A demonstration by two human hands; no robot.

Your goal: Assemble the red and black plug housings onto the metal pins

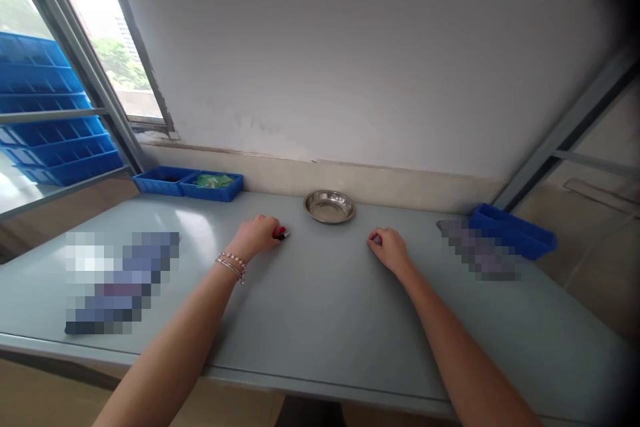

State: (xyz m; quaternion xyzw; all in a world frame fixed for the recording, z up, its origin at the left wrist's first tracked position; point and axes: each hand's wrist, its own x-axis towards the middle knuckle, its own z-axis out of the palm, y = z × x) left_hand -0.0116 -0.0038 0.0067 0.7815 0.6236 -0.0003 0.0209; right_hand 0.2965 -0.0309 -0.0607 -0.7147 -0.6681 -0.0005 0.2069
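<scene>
Pixelation makes a bluish item (131, 283) and a greyish item (480, 252) unreadable on the desk (320, 320). At the back left, two blue trays (213, 192) contain green material (214, 180) and something dark (173, 179). Left of a steel dish (330, 220), nearer to me, my left grip (256, 238) is closed on a small red-and-black object (281, 235), its pale tip pointing rightward, long axis running sideways; right of the dish, my right grip (390, 248) is closed on a red-and-grey piece (378, 239), mostly hidden, whose direction I cannot tell.
</scene>
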